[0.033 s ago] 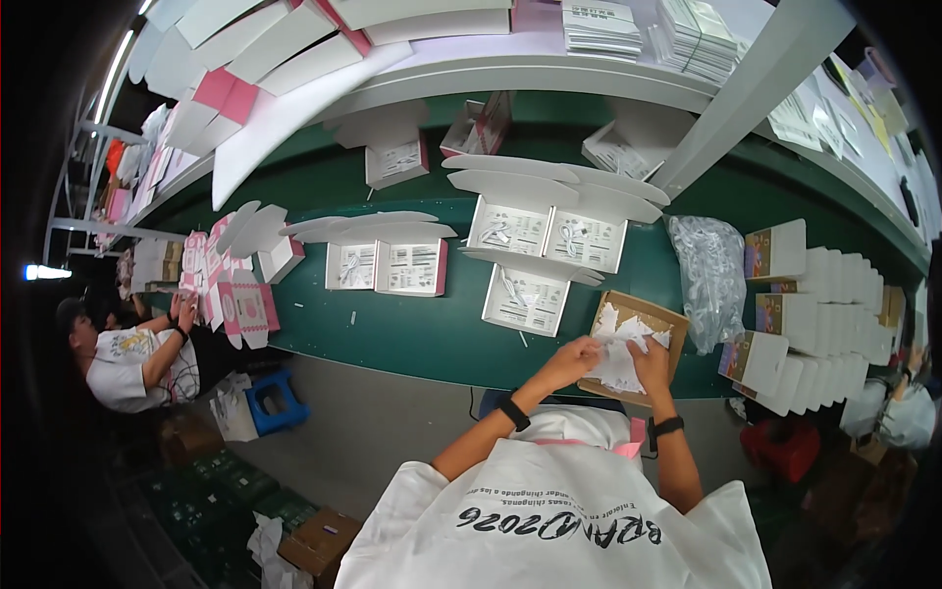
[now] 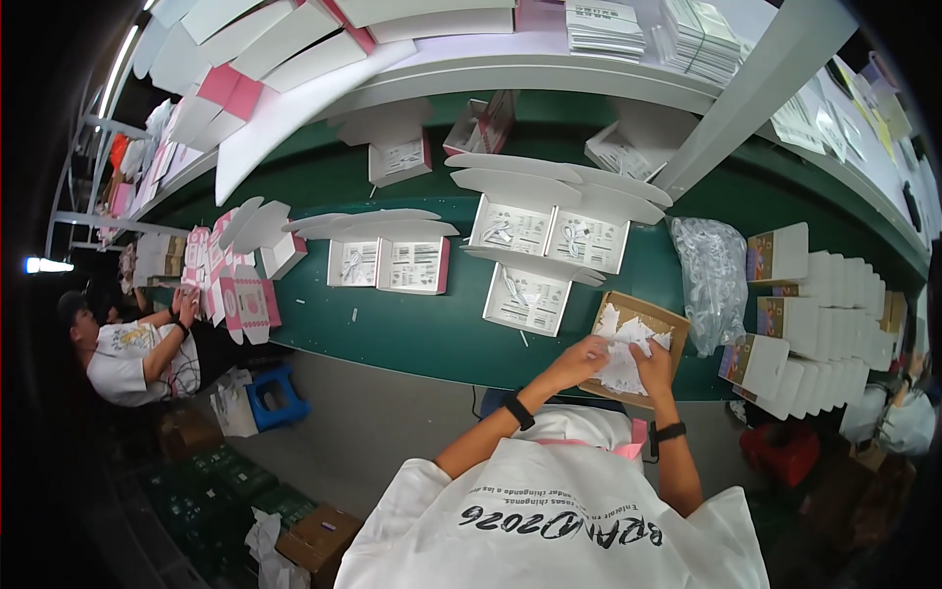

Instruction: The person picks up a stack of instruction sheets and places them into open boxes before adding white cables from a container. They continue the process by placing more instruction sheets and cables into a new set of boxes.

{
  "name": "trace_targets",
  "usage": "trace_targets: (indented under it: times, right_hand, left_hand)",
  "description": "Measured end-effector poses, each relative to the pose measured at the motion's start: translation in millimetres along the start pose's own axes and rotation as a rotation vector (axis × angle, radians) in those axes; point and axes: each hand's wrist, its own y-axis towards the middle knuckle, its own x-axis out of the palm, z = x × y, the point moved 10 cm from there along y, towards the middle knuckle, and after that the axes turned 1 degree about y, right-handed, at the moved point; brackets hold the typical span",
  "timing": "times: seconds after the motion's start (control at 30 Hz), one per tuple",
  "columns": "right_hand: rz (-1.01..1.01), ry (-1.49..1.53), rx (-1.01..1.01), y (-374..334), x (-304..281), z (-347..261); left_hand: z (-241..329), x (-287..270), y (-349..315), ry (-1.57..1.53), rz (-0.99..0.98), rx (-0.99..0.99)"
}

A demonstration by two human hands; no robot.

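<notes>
Both my hands are over a shallow brown cardboard box [image 2: 681, 339] at the front edge of the green table. Inside it lies a heap of small white pieces [image 2: 620, 373], too small to name. My left hand [image 2: 581, 361] reaches in from the left, its fingers bent and drawn together at the heap; whatever they pinch is hidden. On the box's right side, my right hand [image 2: 653, 369] rests over the white pieces with thumb and fingers apart. Just left of the box stands an open white carton [image 2: 527, 299] holding a printed sheet and a small clear packet.
Two joined open cartons [image 2: 549, 231] stand behind, another pair [image 2: 388, 265] to the left. A clear plastic bag [image 2: 708, 285] lies right of the box, near rows of white cartons [image 2: 814, 319]. A shelf [image 2: 549, 79] and post [image 2: 756, 93] overhang. Another person [image 2: 137, 358] works far left.
My left hand has shifted slightly right and its fingers sit lower at the white pieces. A whitish blur between my hands no longer shows.
</notes>
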Motion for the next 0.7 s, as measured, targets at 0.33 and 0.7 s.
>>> trace_targets:
  times: [0.33,0.7]
  right_hand:
    - [-0.200,0.772,0.535,-26,-18,0]
    - [-0.231,0.733,0.509,-29,-2,3]
  left_hand:
    - [1,51,24,-0.079,-0.156,-0.068]
    - [-23,19,10,-0.227,-0.078,-0.124]
